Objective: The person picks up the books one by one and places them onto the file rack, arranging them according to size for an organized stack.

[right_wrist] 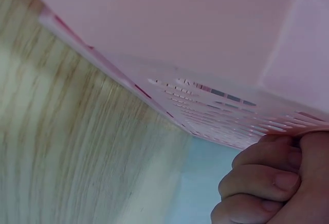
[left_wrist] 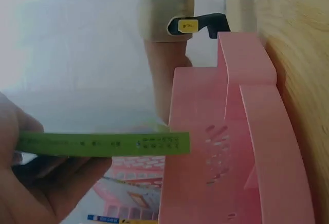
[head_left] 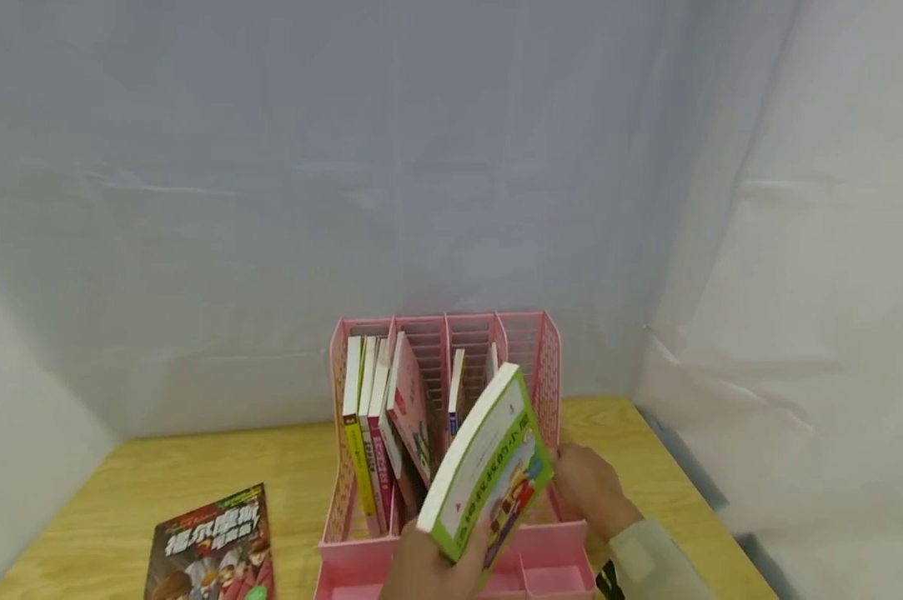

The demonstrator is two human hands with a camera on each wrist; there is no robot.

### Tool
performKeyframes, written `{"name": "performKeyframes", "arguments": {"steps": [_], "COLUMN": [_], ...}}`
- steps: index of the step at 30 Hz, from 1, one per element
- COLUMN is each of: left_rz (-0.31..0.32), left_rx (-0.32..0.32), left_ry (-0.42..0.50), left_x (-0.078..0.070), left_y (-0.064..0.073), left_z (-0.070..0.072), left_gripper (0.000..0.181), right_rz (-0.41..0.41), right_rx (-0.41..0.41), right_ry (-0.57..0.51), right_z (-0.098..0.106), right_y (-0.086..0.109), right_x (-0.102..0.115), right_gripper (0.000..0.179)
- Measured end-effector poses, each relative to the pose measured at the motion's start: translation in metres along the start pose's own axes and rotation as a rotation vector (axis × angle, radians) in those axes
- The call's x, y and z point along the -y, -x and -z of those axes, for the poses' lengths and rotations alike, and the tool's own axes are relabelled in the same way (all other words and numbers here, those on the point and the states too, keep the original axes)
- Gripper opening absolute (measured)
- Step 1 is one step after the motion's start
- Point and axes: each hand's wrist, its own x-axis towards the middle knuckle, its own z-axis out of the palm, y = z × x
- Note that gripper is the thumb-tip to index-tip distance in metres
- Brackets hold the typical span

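My left hand (head_left: 436, 568) grips a green-edged paperback book (head_left: 496, 475) by its lower end, tilted in front of a pink desk organizer (head_left: 551, 375). Its green spine (left_wrist: 103, 144) faces the camera in the left wrist view, with the thumb on one side and the fingers on the other. At the organizer's right side, my right hand (head_left: 589, 487) pinches the edge of the perforated side wall (right_wrist: 205, 103). Its curled fingers (right_wrist: 257, 180) show in the right wrist view. Several upright books (head_left: 372, 417) stand in the left compartments, and thinner ones (head_left: 457, 392) in a middle compartment.
A dark comic-style book (head_left: 211, 550) lies flat on the wooden table (head_left: 293, 467), left of the organizer. Shallow pink trays (head_left: 559, 581) form the organizer's front. White sheeting (head_left: 421, 167) hangs behind the table and along both sides.
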Motion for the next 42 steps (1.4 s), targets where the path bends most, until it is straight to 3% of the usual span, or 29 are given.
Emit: {"name": "performKeyframes", "arguments": {"steps": [1,3,5,16,23,32,36,42], "left_rz": [0.024,0.131,0.175,0.190,0.141,0.120,0.087,-0.057], "left_rx": [-0.007,-0.015,-0.029,-0.122,-0.204,-0.276,-0.282,-0.285], "left_ry": [-0.019,-0.110,-0.137,-0.223,-0.367,-0.350,-0.318,-0.370], "left_x": [-0.002,-0.008,-0.012,-0.006,-0.001,-0.006,-0.012,-0.008], "left_y": [-0.003,-0.014,-0.023,-0.054,-0.063,-0.077,-0.082,-0.101], "left_z": [-0.001,-0.001,-0.003,-0.003,0.009,0.024,0.018,0.001], "left_gripper": [0.044,0.043,0.043,0.039,0.039,0.045,0.050,0.068], "right_rz": [0.002,0.006,-0.008,-0.053,-0.061,-0.086,-0.087,-0.098], "right_rx": [-0.004,-0.008,-0.002,0.001,0.011,0.007,-0.003,-0.004], "right_ry": [0.003,0.006,-0.008,-0.029,-0.040,-0.031,-0.013,0.002], "right_z": [0.001,0.001,0.002,0.001,-0.001,0.001,0.001,0.000], "right_y": [-0.001,-0.002,-0.003,0.000,0.003,0.000,-0.002,0.000], "right_x": [0.000,0.001,0.002,0.000,-0.001,0.003,0.003,0.001], "right_gripper": [0.048,0.052,0.054,0.050,0.051,0.052,0.052,0.050]}}
